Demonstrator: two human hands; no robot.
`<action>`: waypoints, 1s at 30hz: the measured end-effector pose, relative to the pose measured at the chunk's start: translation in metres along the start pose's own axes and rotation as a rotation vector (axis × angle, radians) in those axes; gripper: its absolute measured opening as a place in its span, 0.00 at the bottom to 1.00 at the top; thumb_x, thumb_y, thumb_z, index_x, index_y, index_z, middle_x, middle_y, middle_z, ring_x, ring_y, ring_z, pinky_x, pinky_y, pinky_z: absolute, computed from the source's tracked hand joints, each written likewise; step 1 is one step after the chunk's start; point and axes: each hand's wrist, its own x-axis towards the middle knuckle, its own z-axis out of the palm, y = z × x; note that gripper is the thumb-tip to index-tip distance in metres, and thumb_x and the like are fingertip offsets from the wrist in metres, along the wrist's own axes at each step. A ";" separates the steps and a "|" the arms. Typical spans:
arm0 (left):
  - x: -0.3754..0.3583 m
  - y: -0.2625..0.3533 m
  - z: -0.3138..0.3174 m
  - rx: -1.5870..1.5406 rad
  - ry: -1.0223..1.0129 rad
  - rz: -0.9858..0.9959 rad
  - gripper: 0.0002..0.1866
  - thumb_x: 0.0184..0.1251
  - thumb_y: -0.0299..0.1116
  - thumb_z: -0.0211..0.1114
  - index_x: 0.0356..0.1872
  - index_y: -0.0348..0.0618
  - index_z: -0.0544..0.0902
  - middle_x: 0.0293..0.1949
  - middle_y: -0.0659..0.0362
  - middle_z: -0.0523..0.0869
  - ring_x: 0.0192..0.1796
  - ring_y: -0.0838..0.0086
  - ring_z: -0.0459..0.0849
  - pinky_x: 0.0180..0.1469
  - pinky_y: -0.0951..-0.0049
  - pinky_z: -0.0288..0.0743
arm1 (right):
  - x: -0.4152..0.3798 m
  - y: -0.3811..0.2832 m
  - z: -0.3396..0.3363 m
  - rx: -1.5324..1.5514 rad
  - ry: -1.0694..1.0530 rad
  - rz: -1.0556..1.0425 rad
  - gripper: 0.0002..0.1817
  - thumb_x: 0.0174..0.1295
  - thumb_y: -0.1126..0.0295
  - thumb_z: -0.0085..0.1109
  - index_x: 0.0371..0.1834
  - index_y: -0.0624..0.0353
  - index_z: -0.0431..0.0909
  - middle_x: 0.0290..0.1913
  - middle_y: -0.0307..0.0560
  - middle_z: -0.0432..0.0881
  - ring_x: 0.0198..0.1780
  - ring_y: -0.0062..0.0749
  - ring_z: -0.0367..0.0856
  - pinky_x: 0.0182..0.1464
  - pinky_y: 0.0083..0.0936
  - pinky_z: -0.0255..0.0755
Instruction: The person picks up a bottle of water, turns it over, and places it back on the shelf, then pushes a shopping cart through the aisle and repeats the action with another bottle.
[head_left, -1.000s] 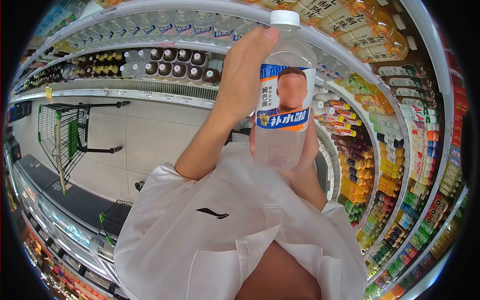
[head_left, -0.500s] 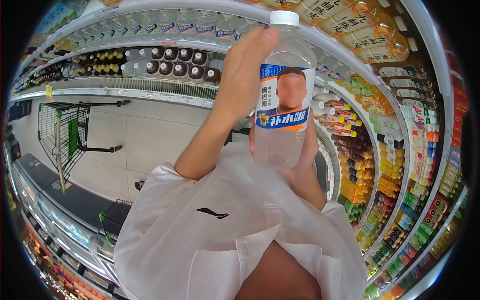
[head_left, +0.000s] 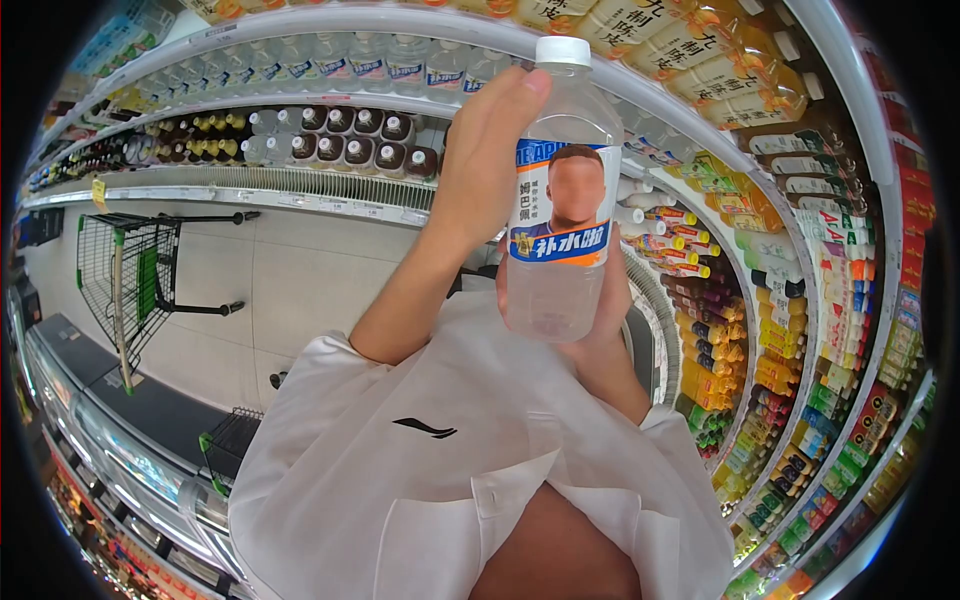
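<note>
A clear plastic drink bottle [head_left: 560,295] stands upright in front of my chest. It has a white cap [head_left: 563,51] and a blue, white and orange label [head_left: 537,200] with a printed portrait. My left hand [head_left: 487,160] is closed on the bottle's upper left side, its thumb up near the shoulder below the cap; the other fingers are mostly hidden. Behind the lower half, my right hand [head_left: 612,305] wraps round the bottle, partly seen through the clear plastic.
Curved shelves of drinks [head_left: 710,330] run along the right. Across the front, another shelf holds clear bottles [head_left: 407,62] and dark bottles [head_left: 360,152]. A shopping cart [head_left: 135,290] stands on the tiled floor [head_left: 290,270] at left, with part of another cart [head_left: 232,450] nearer me.
The bottle's top sits slightly lower in view and its label has turned a little to the left. Both hands keep their hold. The shelves ahead have shifted slightly down in view.
</note>
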 end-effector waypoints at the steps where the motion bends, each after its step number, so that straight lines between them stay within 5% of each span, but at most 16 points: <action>1: 0.000 -0.001 0.000 0.006 -0.005 0.017 0.23 0.75 0.48 0.49 0.36 0.31 0.74 0.30 0.51 0.75 0.35 0.66 0.72 0.43 0.69 0.67 | -0.001 -0.001 0.003 -0.002 0.007 0.001 0.47 0.66 0.29 0.27 0.60 0.67 0.68 0.39 0.62 0.81 0.29 0.42 0.81 0.27 0.31 0.74; 8: 0.001 -0.009 -0.002 0.075 -0.052 0.121 0.21 0.76 0.43 0.47 0.38 0.30 0.72 0.33 0.48 0.74 0.35 0.59 0.71 0.44 0.68 0.67 | -0.002 -0.004 0.000 -0.012 -0.054 0.039 0.47 0.66 0.28 0.26 0.60 0.67 0.67 0.36 0.63 0.81 0.28 0.42 0.81 0.27 0.31 0.74; 30: 0.001 -0.003 -0.002 0.022 -0.032 0.027 0.22 0.76 0.45 0.48 0.37 0.30 0.73 0.32 0.49 0.75 0.35 0.62 0.72 0.43 0.69 0.67 | -0.001 0.000 -0.004 -0.010 -0.040 0.041 0.52 0.64 0.26 0.25 0.57 0.72 0.69 0.34 0.63 0.81 0.27 0.41 0.81 0.28 0.29 0.73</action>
